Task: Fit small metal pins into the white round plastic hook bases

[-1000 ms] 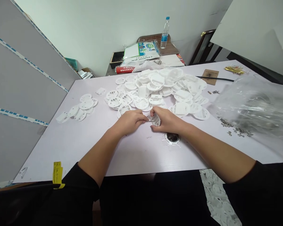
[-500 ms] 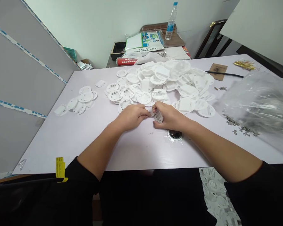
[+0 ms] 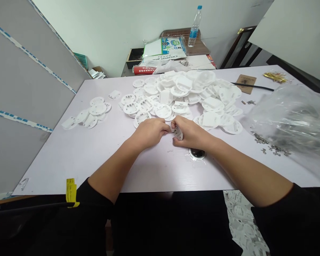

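My right hand [image 3: 188, 131] is closed around a white round plastic battery holder [image 3: 178, 133], tilted on edge with its slotted face toward the left. My left hand [image 3: 152, 131] pinches at the holder's left side. Something thin and dark shows between its fingertips and the holder, too small to name. Just behind both hands spreads a large heap of similar white plastic holders [image 3: 164, 111], some with metal contacts showing. Below my right wrist, a dark round object [image 3: 197, 153] is set on the table, partly covered by the forearm.
A smaller group of white holders [image 3: 97, 109] lies at left on the table [image 3: 154, 174]. To the right are a clear plastic bag [image 3: 290, 117], small metal pieces [image 3: 276, 150] and gold-coloured parts [image 3: 275, 76]. A water bottle [image 3: 194, 32] stands behind. A grey partition [image 3: 24, 81] borders the left.
The camera view has shifted slightly. Both hands stay together at the battery holder, which is tilted a little differently; nothing has been let go.
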Demonstrator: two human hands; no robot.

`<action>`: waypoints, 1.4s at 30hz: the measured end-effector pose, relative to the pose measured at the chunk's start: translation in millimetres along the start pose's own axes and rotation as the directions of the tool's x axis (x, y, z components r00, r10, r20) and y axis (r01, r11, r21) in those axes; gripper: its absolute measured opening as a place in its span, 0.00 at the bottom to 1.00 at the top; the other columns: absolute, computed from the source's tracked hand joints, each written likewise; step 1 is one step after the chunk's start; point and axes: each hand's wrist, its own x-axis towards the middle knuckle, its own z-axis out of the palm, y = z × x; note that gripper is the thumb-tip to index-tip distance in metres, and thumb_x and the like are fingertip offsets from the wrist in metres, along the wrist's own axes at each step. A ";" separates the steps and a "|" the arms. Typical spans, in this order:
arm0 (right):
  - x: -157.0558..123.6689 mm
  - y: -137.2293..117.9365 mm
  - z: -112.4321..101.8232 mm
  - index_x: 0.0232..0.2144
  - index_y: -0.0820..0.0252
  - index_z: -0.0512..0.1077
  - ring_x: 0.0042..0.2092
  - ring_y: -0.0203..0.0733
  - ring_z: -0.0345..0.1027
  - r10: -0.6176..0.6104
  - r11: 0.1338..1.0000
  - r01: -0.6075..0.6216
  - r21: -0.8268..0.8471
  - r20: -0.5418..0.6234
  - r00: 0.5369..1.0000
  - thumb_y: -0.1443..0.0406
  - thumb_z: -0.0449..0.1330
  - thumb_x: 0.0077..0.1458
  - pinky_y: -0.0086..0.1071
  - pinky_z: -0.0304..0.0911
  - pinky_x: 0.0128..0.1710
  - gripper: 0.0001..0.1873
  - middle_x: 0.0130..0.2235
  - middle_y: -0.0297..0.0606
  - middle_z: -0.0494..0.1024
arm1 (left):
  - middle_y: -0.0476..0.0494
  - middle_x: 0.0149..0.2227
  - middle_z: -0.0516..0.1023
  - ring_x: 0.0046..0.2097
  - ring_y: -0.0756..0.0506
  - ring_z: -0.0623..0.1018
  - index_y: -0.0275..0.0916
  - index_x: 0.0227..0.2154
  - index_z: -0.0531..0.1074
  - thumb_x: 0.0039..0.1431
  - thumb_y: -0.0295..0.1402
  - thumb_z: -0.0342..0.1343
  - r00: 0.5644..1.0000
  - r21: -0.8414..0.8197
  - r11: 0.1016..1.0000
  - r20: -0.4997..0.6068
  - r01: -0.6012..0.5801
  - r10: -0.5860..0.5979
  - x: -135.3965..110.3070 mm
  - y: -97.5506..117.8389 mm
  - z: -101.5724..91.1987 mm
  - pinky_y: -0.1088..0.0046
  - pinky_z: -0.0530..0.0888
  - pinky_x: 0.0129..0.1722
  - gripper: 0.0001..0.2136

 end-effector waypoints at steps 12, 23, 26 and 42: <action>3.1 6.6 3.5 0.33 0.56 0.54 0.32 0.37 0.56 0.058 0.994 -0.055 0.098 -0.024 0.998 0.68 0.63 0.41 0.32 0.54 0.29 0.20 0.35 0.33 0.64 | 0.47 0.33 0.73 0.33 0.48 0.69 0.41 0.31 0.77 0.60 0.27 0.51 0.999 0.021 0.999 -0.016 -0.046 0.046 5.3 -3.9 14.0 0.68 0.57 0.29 0.09; 3.1 12.4 5.8 0.34 0.56 0.55 0.32 0.36 0.54 0.105 0.982 -0.098 0.159 -0.031 0.994 0.65 0.64 0.40 0.32 0.53 0.30 0.22 0.34 0.32 0.64 | 0.46 0.33 0.73 0.33 0.47 0.69 0.39 0.28 0.74 0.57 0.25 0.52 0.998 0.036 0.998 -0.024 -0.055 0.056 6.1 0.4 17.2 0.68 0.56 0.27 0.07; 3.4 10.7 2.2 0.34 0.57 0.56 0.33 0.37 0.56 0.077 0.988 -0.073 0.138 -0.025 0.997 0.65 0.64 0.42 0.32 0.54 0.31 0.21 0.34 0.32 0.65 | 0.45 0.35 0.75 0.33 0.46 0.70 0.41 0.34 0.77 0.62 0.28 0.50 0.999 0.071 0.997 0.015 -0.034 0.033 2.5 2.3 11.8 0.68 0.56 0.27 0.09; 2.6 10.8 -16.4 0.36 0.57 0.57 0.36 0.41 0.61 0.012 1.000 -0.010 0.009 -0.211 0.977 0.66 0.63 0.45 0.33 0.56 0.36 0.19 0.37 0.36 0.67 | 0.47 0.34 0.78 0.30 0.46 0.73 0.55 0.59 0.71 0.64 0.28 0.48 0.993 0.271 0.962 -0.109 -0.013 0.044 -5.3 -7.6 3.6 0.69 0.55 0.25 0.23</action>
